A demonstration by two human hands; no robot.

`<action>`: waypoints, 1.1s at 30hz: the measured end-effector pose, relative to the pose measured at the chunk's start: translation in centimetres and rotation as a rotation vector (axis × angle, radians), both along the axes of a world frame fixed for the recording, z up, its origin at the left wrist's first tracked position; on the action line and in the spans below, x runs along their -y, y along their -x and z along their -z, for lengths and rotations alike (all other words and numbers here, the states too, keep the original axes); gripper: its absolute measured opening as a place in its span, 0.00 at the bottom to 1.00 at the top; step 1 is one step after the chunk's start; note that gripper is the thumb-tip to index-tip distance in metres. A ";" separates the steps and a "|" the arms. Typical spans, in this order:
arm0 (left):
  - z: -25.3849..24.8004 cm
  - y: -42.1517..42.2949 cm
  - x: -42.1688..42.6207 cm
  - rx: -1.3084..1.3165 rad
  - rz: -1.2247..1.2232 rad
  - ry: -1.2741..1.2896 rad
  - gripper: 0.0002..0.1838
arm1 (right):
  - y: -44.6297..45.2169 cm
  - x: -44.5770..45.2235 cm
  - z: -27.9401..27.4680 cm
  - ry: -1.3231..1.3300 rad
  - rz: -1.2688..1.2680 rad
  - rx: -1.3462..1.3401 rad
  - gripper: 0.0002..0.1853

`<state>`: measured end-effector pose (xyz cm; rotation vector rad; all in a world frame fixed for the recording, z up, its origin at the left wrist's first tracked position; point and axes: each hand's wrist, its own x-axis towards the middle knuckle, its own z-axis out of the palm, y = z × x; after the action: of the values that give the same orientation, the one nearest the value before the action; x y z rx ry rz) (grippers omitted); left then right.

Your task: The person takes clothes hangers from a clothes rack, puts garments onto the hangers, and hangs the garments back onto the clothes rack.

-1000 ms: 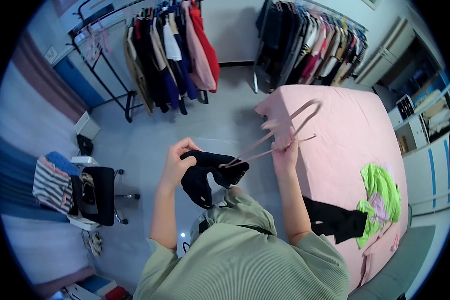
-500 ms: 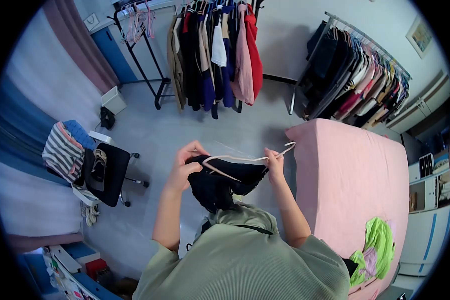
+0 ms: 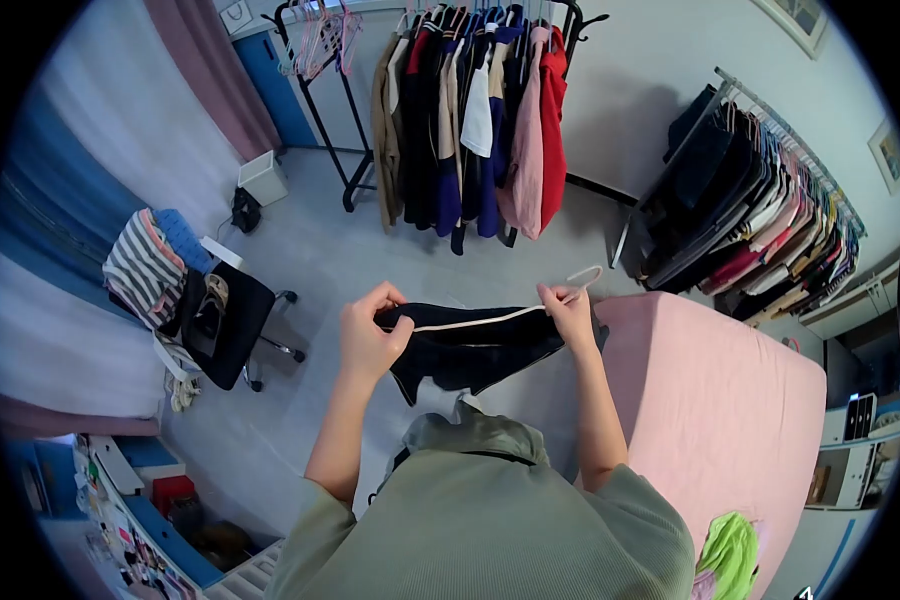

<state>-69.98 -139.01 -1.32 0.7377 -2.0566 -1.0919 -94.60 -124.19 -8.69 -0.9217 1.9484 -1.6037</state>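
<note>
Garment (image 3: 450, 365), black, at the frame's middle, now stretches wider than a moment ago, so the hanger (image 3: 480, 321) spans its top; left hand (image 3: 373, 337) pinches its corner, right hand (image 3: 570, 315) the hanger.

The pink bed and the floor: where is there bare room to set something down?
The bed is bare across its middle, short of the green cloth at its near end. The floor is open between the chair and the left hand, and from there towards the hanging clothes. The chair itself is crowded, piled with striped cloth.
</note>
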 end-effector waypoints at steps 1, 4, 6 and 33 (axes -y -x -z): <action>-0.1 0.4 0.1 0.029 -0.023 0.061 0.05 | -0.1 0.1 -1.5 -0.024 -0.051 -0.037 0.21; 1.3 1.6 1.3 -0.068 -0.102 0.074 0.05 | -0.1 1.0 -4.0 0.022 -0.203 -0.092 0.18; 2.0 2.1 1.9 -0.094 -0.112 0.086 0.05 | -0.2 1.8 -5.6 0.021 -0.308 -0.163 0.16; 5.7 -5.5 19.7 -0.043 -0.093 -0.008 0.08 | 2.1 21.7 -11.2 -0.075 -1.221 0.100 0.22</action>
<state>-64.46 -158.72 -6.99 0.7990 -1.9635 -1.0550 -96.71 -145.90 2.54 -1.5133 0.9321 -0.7938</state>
